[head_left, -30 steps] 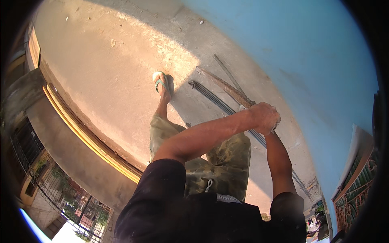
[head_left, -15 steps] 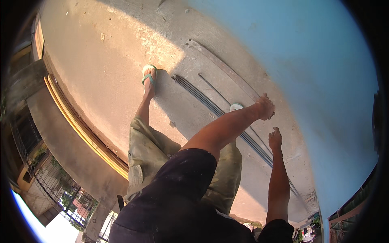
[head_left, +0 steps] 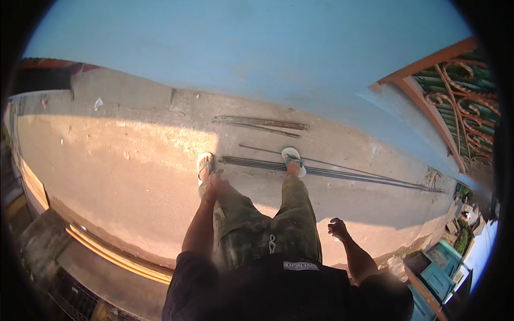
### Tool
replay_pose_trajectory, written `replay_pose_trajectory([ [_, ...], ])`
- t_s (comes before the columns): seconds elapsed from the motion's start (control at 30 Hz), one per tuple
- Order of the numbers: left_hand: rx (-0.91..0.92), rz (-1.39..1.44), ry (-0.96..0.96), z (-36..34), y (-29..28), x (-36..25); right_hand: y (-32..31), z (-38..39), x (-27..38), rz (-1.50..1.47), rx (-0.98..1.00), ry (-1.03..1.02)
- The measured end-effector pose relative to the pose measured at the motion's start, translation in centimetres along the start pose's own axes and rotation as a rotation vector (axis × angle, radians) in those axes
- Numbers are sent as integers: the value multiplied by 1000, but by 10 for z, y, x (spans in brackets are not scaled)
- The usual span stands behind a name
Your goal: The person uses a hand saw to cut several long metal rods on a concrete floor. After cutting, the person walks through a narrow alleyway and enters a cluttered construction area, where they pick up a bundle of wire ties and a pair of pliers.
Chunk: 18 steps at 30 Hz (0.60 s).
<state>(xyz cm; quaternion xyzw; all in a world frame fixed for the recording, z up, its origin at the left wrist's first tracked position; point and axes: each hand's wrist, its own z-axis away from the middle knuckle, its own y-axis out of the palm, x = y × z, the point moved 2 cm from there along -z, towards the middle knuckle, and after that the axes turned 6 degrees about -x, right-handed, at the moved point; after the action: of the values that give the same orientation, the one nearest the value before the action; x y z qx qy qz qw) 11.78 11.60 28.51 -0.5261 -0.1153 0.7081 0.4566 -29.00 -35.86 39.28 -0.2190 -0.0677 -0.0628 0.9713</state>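
I stand upright with my feet in white and teal flip-flops. My left hand [head_left: 217, 184] hangs in front of my left knee, its fingers loosely spread and nothing seen in it. Out to the right of my trousers, my right hand [head_left: 338, 229] is held off the body, fingers half bent and apart, with nothing in them. Beyond my feet, flat rusty metal bars [head_left: 267, 123] lie on the concrete. A bundle of long thin steel rods [head_left: 342, 174] runs under my right flip-flop [head_left: 294, 160] and off to the right. A single thin rod [head_left: 259, 147] lies beside it.
A blue wall [head_left: 257, 59] rises beyond the bars. At the right stand a metal grille [head_left: 463, 107] and teal box-like objects [head_left: 441, 267]. Long yellow pieces [head_left: 115, 257] lie along a ledge at the lower left. Small litter [head_left: 98, 104] is scattered over the concrete.
My left hand has drawn back from the end of a flat bar to my left knee; the bar lies on the ground. The view has turned, and I stand straighter.
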Motion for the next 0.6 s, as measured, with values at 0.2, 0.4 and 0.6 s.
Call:
replay_pose_trajectory([
  [0.2,-96,294,-934,106,-247,243,86,158,16,327,-60,-58],
  [0.4,-44,275,-836,43,-360,214,213,255,15,-48,-144,-57],
  [0.6,93,371,-306,-22,-407,47,238,299,45,-350,-234,-2],
])
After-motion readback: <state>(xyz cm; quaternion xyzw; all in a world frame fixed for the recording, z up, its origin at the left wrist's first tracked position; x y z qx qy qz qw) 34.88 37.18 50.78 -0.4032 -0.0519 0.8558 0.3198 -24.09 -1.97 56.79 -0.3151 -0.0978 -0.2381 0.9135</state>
